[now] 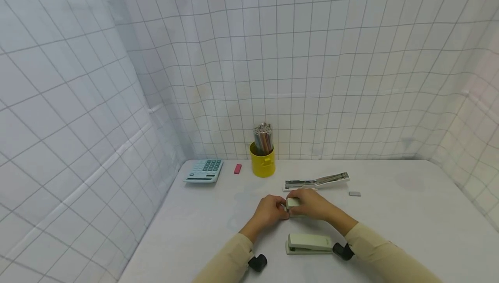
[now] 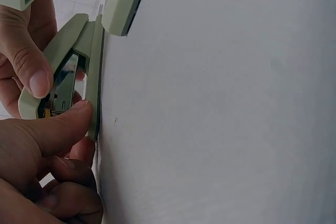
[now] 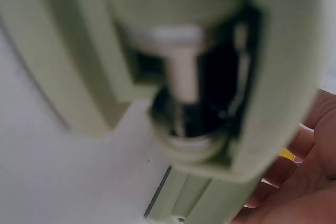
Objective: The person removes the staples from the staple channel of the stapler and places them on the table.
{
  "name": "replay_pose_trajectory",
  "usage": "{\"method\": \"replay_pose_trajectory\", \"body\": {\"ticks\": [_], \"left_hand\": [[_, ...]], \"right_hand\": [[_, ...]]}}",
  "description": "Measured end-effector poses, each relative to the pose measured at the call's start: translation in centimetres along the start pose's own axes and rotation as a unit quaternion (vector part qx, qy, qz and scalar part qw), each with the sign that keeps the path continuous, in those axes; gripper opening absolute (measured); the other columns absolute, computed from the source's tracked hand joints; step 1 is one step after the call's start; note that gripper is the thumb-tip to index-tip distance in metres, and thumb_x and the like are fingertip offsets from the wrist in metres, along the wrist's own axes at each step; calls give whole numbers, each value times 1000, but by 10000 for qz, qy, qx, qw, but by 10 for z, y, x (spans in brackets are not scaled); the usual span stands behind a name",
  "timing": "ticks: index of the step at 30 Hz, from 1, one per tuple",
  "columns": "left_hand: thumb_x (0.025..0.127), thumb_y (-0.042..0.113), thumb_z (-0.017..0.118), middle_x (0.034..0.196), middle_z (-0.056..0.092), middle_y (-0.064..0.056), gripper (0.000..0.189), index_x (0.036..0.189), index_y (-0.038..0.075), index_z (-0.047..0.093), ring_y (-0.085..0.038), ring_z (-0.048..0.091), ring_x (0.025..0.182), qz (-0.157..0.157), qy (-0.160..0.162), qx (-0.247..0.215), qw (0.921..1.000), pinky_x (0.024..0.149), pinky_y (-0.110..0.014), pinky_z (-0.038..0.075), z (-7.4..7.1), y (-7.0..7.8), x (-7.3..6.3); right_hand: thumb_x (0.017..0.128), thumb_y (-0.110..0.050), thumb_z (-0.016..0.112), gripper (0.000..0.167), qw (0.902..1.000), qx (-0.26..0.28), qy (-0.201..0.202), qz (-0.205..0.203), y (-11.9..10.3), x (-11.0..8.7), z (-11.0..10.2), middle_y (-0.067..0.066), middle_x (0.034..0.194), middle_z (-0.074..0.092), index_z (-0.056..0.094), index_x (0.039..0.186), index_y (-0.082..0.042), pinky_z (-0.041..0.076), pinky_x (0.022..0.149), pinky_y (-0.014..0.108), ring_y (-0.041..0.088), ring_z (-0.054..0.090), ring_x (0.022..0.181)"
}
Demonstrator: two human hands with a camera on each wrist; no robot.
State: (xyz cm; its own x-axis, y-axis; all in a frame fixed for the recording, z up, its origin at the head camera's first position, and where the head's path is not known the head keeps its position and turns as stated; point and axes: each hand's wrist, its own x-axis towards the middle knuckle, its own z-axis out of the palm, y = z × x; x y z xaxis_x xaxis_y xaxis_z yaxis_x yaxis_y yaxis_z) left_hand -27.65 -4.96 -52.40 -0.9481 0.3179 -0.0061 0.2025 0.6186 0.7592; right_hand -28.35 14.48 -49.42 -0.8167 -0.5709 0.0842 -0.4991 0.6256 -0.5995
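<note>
Both hands are on a pale green stapler at the middle of the table. My right hand grips its top arm from the right. My left hand pinches the front end of its base. In the left wrist view a gap shows between the arm and base of this stapler, with the metal inside visible and the left thumb on the base. A second pale green stapler lies nearer the body, untouched. It looms large and blurred in the right wrist view, partly blocking the held one.
Behind the hands lies a white stapler swung wide open, with a small grey block to its right. Farther back stand a yellow mug of thin sticks, a red block and a light blue calculator. Gridded white cloth surrounds the table.
</note>
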Motion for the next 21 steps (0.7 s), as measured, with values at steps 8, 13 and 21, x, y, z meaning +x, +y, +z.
{"method": "replay_pose_trajectory", "body": {"ticks": [8, 13, 21], "left_hand": [[77, 8, 86, 66, 58, 8, 17, 92, 7, 78, -6, 49, 62, 77, 54, 185, 9998, 60, -25, 40, 1, 1, -1], [77, 9, 87, 68, 58, 7, 18, 93, 8, 79, -6, 49, 62, 31, 27, 238, 9997, 59, -25, 40, 2, 2, -1], [79, 12, 86, 69, 59, 8, 19, 96, 8, 78, -6, 49, 63, -5, 18, 544, 9985, 62, -24, 41, 1, 1, 0]], "right_hand": [[85, -19, 79, 26, 9999, 120, 66, 79, -4, -3, -6, -4, 101, 69, 72, 109, -12, 48, 80, 34, 12, 57, 89], [90, -24, 78, 31, 9979, 506, 196, 362, -5, -14, -21, -1, 112, 68, 71, 117, -12, 48, 88, 42, 16, 58, 99], [92, -29, 76, 43, 9917, 1046, 356, 655, -1, -33, -47, 3, 118, 68, 66, 128, -9, 49, 89, 44, 21, 61, 107]]}}
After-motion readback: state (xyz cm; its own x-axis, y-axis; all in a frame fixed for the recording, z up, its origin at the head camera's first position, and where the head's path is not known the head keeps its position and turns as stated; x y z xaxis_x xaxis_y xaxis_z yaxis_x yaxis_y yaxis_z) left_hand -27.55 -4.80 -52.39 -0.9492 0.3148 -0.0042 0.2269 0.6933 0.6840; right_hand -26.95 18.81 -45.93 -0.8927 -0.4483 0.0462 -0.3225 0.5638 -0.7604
